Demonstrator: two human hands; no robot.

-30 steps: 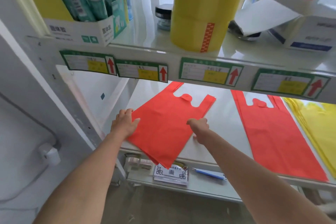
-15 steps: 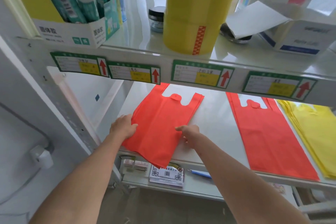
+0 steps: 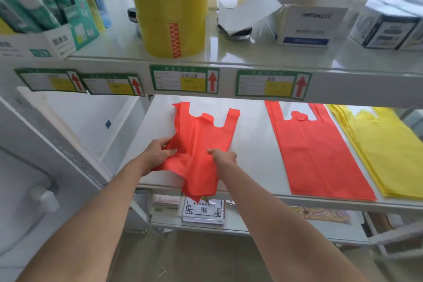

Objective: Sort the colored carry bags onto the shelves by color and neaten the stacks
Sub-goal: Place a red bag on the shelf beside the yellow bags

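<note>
Head view has us looking at the middle shelf, a smooth, glossy white board, and we take that as our landmark. Near its left end lies the small red bag stack, thin matte fabric, now bunched and creased; its bottom corner droops past the shelf's front edge, and its two handle loops point toward the back of the shelf, so its long axis runs front to back, leaning slightly left. Our left hand grips the stack's left edge with thumb and fingers curled into the crumpled cloth. Our right hand pinches the stack near its right side, fingers curled down onto the fabric. To the right of the stack a strip of bare shelf surface separates it from the large red bag stack, which lies flat and smooth, handles to the back. Just beside that, toward the shelf's right end, sits the yellow bag stack, its layered edges showing. Above the middle shelf the upper shelf edge hangs low, carrying green-framed labels with red arrows, so headroom over the bags is shallow.
</note>
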